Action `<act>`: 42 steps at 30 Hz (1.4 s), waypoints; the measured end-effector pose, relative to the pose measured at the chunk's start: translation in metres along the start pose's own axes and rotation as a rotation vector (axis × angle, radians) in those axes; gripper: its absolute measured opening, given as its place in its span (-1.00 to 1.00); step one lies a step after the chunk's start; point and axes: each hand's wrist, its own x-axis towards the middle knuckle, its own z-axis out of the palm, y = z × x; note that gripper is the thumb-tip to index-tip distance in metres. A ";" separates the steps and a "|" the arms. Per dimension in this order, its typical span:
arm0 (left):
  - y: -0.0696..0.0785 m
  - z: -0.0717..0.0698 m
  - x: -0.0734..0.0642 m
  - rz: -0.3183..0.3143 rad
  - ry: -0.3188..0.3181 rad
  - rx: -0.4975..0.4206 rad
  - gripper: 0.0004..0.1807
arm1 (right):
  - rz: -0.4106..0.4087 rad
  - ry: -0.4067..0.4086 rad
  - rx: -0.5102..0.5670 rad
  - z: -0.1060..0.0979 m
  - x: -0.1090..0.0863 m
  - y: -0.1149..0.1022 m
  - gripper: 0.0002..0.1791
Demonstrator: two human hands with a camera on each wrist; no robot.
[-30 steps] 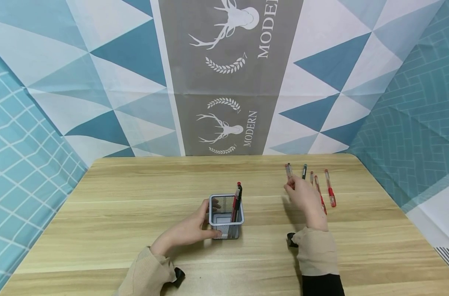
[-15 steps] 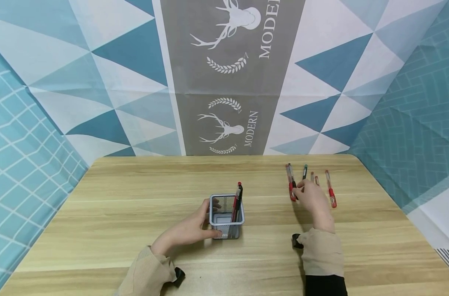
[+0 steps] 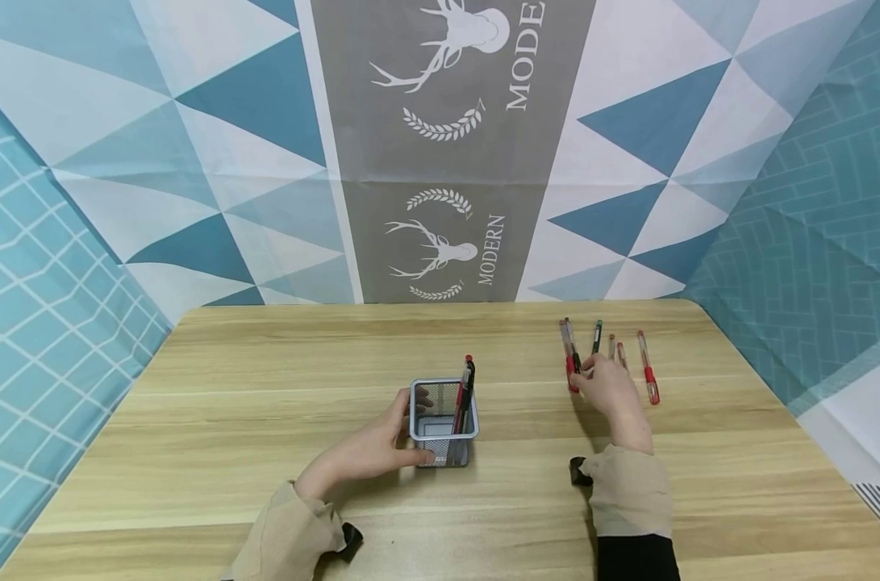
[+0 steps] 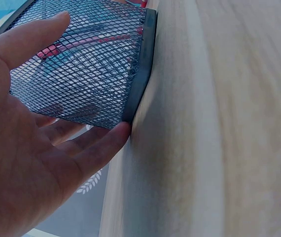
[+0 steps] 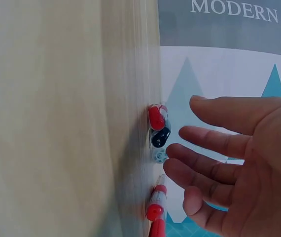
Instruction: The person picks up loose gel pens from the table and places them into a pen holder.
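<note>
My left hand (image 3: 367, 452) holds a square metal-mesh pen holder (image 3: 444, 439) upright on the table. In the left wrist view its thumb lies along the mesh wall (image 4: 91, 64) and its fingers reach round the lower side. A red pen and a black pen (image 3: 469, 386) lean inside the holder. Over the pens at the right hovers my right hand (image 3: 614, 395), fingers apart with nothing between them. Beside its fingertips lie a red pen (image 3: 569, 355), a black pen (image 3: 574, 355) and a green-ended dark pen (image 3: 597, 332). The right wrist view shows red-capped pens (image 5: 155, 205) below the fingertips.
To the right of my right hand lies another red pen (image 3: 648, 373). Two red-ended pens (image 3: 622, 352) are partly hidden behind that hand. The wooden table (image 3: 265, 387) meets a patterned cloth backdrop (image 3: 440, 161) at its far edge.
My right hand has moved slightly right and towards me, uncovering the lower parts of the left red and black pens and covering more of the middle red ones. The left hand stays.
</note>
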 end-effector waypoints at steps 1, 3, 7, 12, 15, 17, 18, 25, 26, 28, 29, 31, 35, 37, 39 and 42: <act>0.000 0.000 0.000 0.001 0.000 -0.001 -0.08 | 0.002 -0.011 0.005 0.001 0.000 0.000 -0.60; 0.000 0.000 0.000 0.001 -0.001 -0.003 -0.08 | 0.001 -0.021 0.004 0.002 0.001 -0.002 -0.62; 0.000 0.000 0.000 0.001 -0.001 -0.008 -0.07 | -0.008 -0.025 -0.015 0.004 0.002 -0.005 -0.59; 0.000 0.000 0.000 0.001 -0.001 -0.008 -0.07 | -0.011 -0.023 -0.053 0.007 0.002 -0.007 -0.61; 0.001 -0.001 0.000 0.001 -0.001 -0.004 -0.07 | -0.015 -0.010 -0.076 0.008 0.001 -0.007 -0.67; 0.001 -0.001 0.000 -0.001 -0.001 -0.004 -0.07 | -0.017 0.006 -0.080 0.009 0.002 -0.007 -0.68; 0.001 -0.001 0.000 -0.001 -0.001 -0.007 -0.07 | -0.018 0.015 -0.084 0.010 0.002 -0.007 -0.69; 0.002 -0.001 -0.001 -0.012 -0.001 0.006 -0.06 | 0.031 0.022 -0.121 0.013 0.003 -0.009 -0.72; 0.002 -0.001 -0.001 -0.014 0.000 0.007 -0.06 | 0.037 0.020 -0.129 0.013 0.003 -0.009 -0.73; 0.002 -0.001 -0.001 -0.016 -0.001 0.005 -0.06 | 0.049 0.018 -0.143 0.014 0.003 -0.009 -0.76; 0.002 -0.001 -0.001 -0.018 -0.003 0.002 -0.06 | 0.051 0.018 -0.149 0.014 0.003 -0.009 -0.78; 0.002 -0.001 -0.001 -0.015 -0.006 -0.009 -0.07 | 0.052 0.018 -0.158 0.014 0.003 -0.010 -0.81; 0.001 -0.001 -0.001 -0.011 -0.011 -0.020 -0.07 | 0.057 0.019 -0.171 0.013 0.003 -0.011 -0.79; 0.001 -0.001 -0.001 -0.012 -0.009 -0.017 -0.06 | 0.062 0.018 -0.173 0.012 0.002 -0.012 -0.73; 0.001 -0.001 -0.001 -0.012 -0.007 -0.011 -0.05 | 0.064 0.018 -0.174 0.012 0.002 -0.012 -0.66; 0.001 -0.001 -0.001 -0.012 -0.005 -0.006 -0.05 | 0.069 0.025 -0.168 0.011 0.001 -0.013 -0.62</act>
